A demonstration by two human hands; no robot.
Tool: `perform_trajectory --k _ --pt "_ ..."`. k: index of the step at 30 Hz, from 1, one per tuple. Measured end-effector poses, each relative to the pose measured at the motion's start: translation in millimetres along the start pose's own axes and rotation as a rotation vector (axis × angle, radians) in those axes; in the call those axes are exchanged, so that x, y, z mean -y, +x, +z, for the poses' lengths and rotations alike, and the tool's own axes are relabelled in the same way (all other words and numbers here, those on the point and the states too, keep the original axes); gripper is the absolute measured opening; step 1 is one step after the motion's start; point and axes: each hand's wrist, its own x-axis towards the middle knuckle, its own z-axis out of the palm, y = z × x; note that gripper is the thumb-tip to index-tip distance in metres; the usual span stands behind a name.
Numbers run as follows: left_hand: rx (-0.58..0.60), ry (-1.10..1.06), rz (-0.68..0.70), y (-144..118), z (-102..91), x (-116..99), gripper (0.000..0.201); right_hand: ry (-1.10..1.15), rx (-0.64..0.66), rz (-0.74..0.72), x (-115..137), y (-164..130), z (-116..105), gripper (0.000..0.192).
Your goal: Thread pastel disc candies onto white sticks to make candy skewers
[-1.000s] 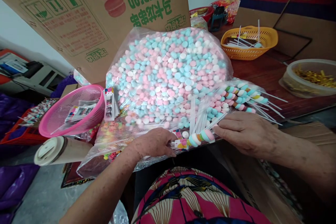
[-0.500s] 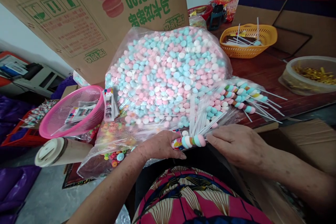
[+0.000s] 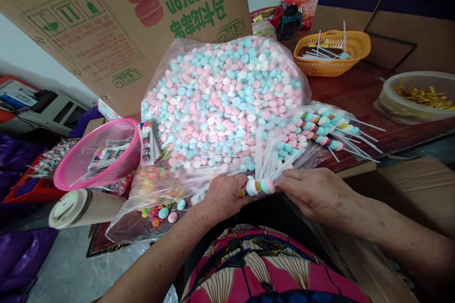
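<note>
A candy skewer (image 3: 261,186) of pink, blue, white, green and brown pieces lies level between my two hands. My left hand (image 3: 224,194) is closed round its left end, with a bit of colourful printed wrapper showing at the fingers. At the other end, my right hand (image 3: 314,195) is closed at the skewer's tip; its fingers hide the stick. Just behind them, loose white sticks (image 3: 272,158) rest on a big clear bag of pastel candies (image 3: 220,99). Finished-looking skewers in clear plastic (image 3: 325,125) lie beyond my right hand.
To the left are a pink mesh basket (image 3: 60,170) with printed packets, a lidded cup (image 3: 95,208) and a bag of coloured rings (image 3: 152,184). A yellow basket (image 3: 330,67) and a tub of gold ties (image 3: 394,109) stand right. A large carton (image 3: 117,33) rises behind.
My left hand has closed further over the printed wrapper and skewer end. The skewer has risen slightly in view. A blue and a pink candy near my left forearm are now uncovered.
</note>
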Motion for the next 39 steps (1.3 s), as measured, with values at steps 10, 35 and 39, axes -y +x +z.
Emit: perform_trajectory --k 10,35,39 --pt "0.193 -0.547 0.146 0.2 -9.6 12.2 0.036 -0.113 -0.215 -0.171 -12.9 3.1 -4.3 0.021" --pt "0.132 -0.053 0.078 14.3 13.5 -9.8 0.036 0.014 0.099 -0.122 3.5 18.9 1.8 0.017" --pt "0.046 0.13 0.003 7.0 -7.0 -4.5 0.074 0.168 0.092 0.011 -12.8 24.2 5.7 0.024"
